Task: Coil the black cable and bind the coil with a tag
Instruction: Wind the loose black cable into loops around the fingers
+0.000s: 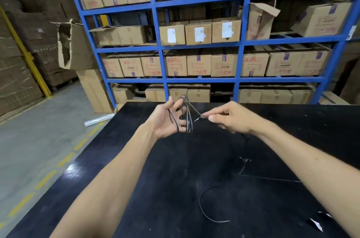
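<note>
Winding black cable (188, 119) round spread left hand (168, 120) w/ right hand (228, 118) pinching the strand; keep tension even, loops side by side, slack feeding off table (155, 189) mid-front.

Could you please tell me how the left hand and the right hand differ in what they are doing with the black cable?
The left hand is open, palm up, with loops of the black cable wound around its spread fingers; the right hand is closed, pinching one strand between thumb and fingertips. The left sits slightly farther from the camera. Both hover above the black table.
</note>
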